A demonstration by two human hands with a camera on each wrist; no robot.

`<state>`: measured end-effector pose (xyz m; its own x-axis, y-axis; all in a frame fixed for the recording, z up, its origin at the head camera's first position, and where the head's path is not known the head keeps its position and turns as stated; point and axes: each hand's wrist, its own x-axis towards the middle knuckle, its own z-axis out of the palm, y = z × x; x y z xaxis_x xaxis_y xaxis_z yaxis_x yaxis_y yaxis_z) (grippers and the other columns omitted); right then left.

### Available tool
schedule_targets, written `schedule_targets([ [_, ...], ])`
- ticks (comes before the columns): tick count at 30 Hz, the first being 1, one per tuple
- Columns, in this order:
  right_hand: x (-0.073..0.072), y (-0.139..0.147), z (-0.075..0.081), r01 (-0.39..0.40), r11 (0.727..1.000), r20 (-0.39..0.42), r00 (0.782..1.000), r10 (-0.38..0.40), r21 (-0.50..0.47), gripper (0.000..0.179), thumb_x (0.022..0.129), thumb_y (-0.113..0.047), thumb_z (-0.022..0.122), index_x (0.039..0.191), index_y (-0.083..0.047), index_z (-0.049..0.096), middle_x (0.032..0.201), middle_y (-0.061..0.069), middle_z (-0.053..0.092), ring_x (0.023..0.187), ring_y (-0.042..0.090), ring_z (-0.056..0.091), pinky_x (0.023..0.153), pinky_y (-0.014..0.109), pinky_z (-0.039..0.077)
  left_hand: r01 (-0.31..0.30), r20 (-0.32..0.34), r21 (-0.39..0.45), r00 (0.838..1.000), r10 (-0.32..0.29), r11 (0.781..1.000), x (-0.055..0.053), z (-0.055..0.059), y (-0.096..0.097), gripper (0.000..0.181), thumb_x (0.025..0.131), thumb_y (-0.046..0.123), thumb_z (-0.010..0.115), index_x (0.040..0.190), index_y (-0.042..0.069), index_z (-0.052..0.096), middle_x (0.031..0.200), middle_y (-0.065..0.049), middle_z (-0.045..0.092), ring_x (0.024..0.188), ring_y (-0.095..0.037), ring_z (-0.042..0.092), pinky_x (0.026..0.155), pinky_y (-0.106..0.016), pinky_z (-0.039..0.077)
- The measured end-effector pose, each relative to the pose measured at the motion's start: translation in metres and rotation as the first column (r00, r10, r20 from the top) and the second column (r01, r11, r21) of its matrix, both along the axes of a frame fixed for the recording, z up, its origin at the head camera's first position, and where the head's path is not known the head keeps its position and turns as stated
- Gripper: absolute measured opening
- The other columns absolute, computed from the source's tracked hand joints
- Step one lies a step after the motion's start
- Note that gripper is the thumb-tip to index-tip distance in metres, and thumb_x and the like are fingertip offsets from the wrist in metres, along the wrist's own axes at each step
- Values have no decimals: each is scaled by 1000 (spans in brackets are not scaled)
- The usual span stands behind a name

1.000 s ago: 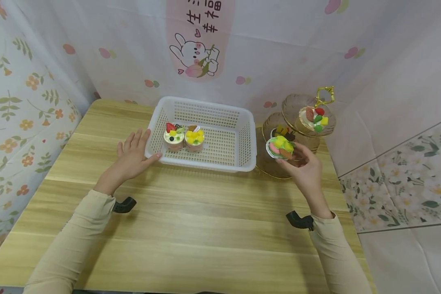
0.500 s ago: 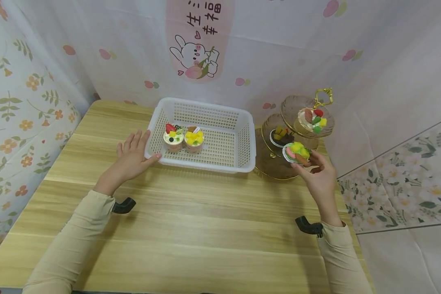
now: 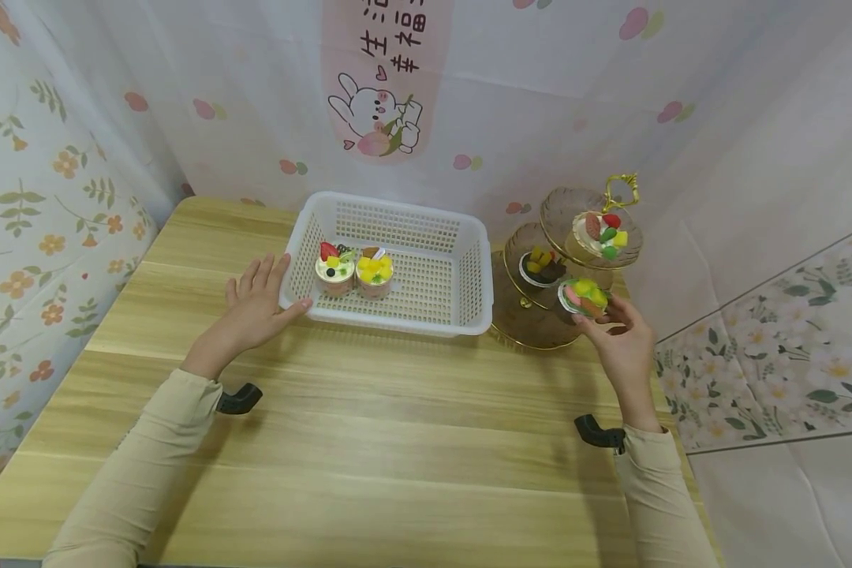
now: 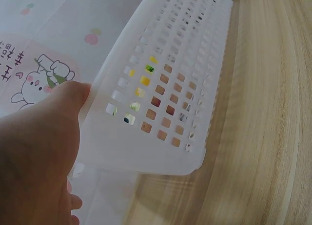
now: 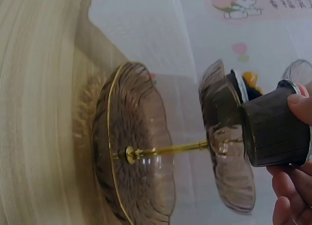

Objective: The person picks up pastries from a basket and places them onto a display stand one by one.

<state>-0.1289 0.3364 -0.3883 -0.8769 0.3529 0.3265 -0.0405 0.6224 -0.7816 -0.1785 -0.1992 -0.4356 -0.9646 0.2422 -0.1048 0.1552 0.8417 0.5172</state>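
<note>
My right hand (image 3: pixel 625 347) pinches a toy cupcake (image 3: pixel 584 297) topped with green, yellow and pink pieces. In the right wrist view its dark brown cup (image 5: pixel 278 128) overlaps the middle tier (image 5: pixel 233 178) of a tiered stand. Beside it on that tier sits a dark cupcake (image 3: pixel 542 268) with yellow pieces on top. A cream-topped cupcake (image 3: pixel 596 234) with a strawberry rests on the top tier. My left hand (image 3: pixel 252 308) lies at the left end of a white plastic basket (image 3: pixel 426 322), fingers spread, its thumb at the rim.
Two dessert cups, one with a strawberry (image 3: pixel 335 270) and one with yellow cubes (image 3: pixel 375 272), stand in the basket's left half. The stand's wide bottom tier (image 3: pixel 532 325) lies low on the wooden table (image 3: pixel 397 442). Printed curtains (image 3: pixel 539 95) hang behind and at the sides.
My right hand has carried the green-and-yellow-topped cupcake to the right and slightly toward me, exposing the dark cupcake on the middle tier. The left hand stays at the basket.
</note>
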Motion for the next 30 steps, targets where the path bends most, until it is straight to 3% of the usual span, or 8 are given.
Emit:
schedule_targets([
  [7, -7, 5, -2, 34, 999, 20, 999, -33, -20, 55, 79, -29, 84, 128, -12, 66, 96, -24, 61, 82, -1, 55, 69, 14, 41, 1, -2, -7, 1000, -1, 1000, 1, 1, 1, 93, 97, 64, 43, 160, 12, -2, 165, -28, -3, 150, -52, -4, 110, -79, -4],
  [12, -14, 7, -2, 59, 998, 44, 997, -59, 14, 57, 79, -37, 83, 129, -15, 66, 106, -5, 69, 79, 5, 53, 68, 17, 42, 0, -4, -7, 1000, 0, 1000, 0, 0, 0, 93, 97, 65, 42, 160, 12, -2, 165, -28, -3, 150, -52, -3, 109, -79, -4],
  [16, -20, 8, -1, 71, 997, 49, 996, -70, -3, 62, 79, -40, 83, 132, -13, 64, 121, 12, 69, 96, 12, 57, 83, 24, 42, -2, -4, -10, 1000, 2, 1000, -1, -1, 0, 93, 97, 63, 43, 160, 13, -3, 165, -27, -4, 150, -52, -4, 109, -79, -4],
  [22, -29, 12, 1, 95, 995, 56, 994, -93, -39, 68, 78, -40, 83, 134, -8, 61, 130, 20, 65, 123, 25, 53, 111, 47, 34, -4, 2, -12, 1000, 4, 1000, -1, -1, 0, 93, 97, 62, 44, 160, 13, -4, 165, -27, -4, 150, -52, -4, 109, -79, -5],
  [25, -33, 13, 0, 97, 994, 38, 995, -95, -42, 68, 78, -38, 84, 133, -5, 61, 130, 22, 65, 127, 30, 53, 116, 52, 31, -5, 3, -14, 1000, 5, 1000, 0, 0, 0, 93, 97, 62, 44, 160, 13, -3, 165, -27, -4, 150, -52, -4, 109, -79, -4],
  [30, -37, 16, -7, 105, 994, -1, 994, -105, -23, 65, 77, -36, 85, 128, -3, 64, 124, 22, 66, 124, 29, 55, 116, 49, 31, -5, 1, -21, 1000, 5, 1000, 0, 0, 1, 93, 97, 63, 43, 160, 12, -3, 165, -27, -4, 150, -52, -4, 110, -79, -3],
])
